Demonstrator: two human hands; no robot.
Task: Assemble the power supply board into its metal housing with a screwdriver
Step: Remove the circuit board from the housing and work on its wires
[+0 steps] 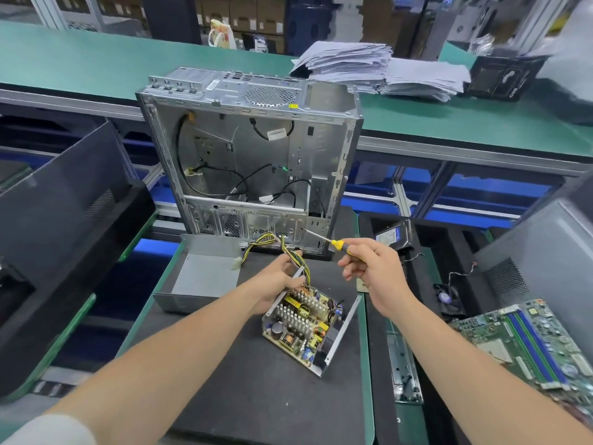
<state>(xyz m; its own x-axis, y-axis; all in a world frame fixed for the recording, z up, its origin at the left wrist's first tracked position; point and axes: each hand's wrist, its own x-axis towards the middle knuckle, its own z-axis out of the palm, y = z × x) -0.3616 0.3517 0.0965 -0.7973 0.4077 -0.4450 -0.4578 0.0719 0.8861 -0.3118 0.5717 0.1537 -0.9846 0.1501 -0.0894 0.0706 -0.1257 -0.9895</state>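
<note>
The power supply board [300, 322], packed with heat sinks and coils, sits in its open metal housing [341, 332] on the black mat. My left hand [279, 277] grips the housing's far edge, where the yellow and black wire bundle [288, 248] leaves the board. My right hand [369, 268] holds a yellow-handled screwdriver [324, 239] above and to the right of the housing, with its tip pointing up-left. A grey metal cover [202, 277] lies to the left of the housing.
An open computer case [253, 152] stands upright behind the mat. A green motherboard [526, 345] lies at right near a small fan [447, 298]. Black panels lean at the left. Paper stacks [378, 67] rest on the far green bench.
</note>
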